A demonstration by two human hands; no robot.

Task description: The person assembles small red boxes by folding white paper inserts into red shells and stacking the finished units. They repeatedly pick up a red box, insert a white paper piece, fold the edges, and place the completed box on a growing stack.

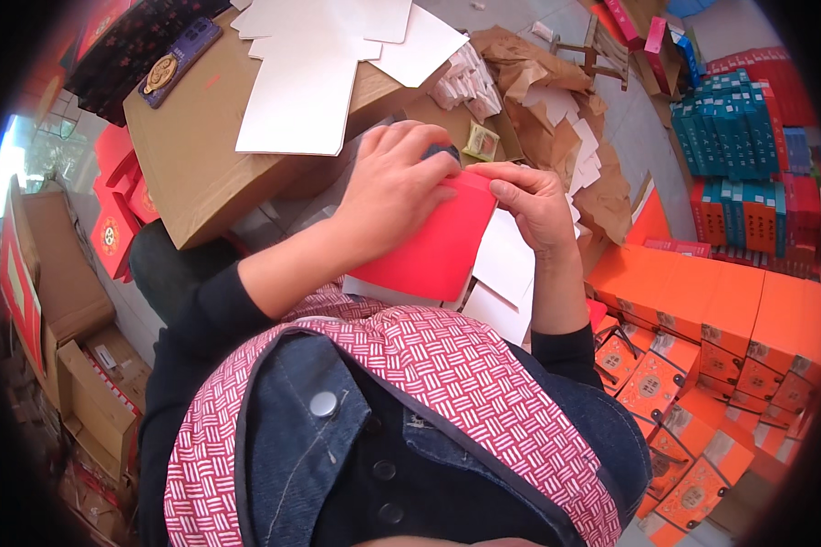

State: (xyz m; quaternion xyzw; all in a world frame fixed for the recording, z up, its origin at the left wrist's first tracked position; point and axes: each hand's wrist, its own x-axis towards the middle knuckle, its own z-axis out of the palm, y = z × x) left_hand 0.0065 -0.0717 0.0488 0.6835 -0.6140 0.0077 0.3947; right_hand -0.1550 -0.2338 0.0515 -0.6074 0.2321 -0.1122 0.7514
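Note:
A red flat piece [429,246], like a card or box panel, lies in front of me over my lap. My left hand [394,178] is bent over its upper left part, fingers curled and pressed together. A small dark blue object [441,151] shows by those fingers; its kind is mostly hidden. At the piece's upper right corner, my right hand [531,201] pinches the edge between thumb and fingers. White cards [504,260] lie beneath and right of the red piece.
Ahead to the left stands a cardboard box [192,146] bearing white card sheets [301,100] and a phone [181,64]. Crumpled brown paper [602,196] lies beyond my right hand. Orange boxes [684,283] are stacked at the right, teal boxes [730,128] farther off. Red boxes [114,219] sit left.

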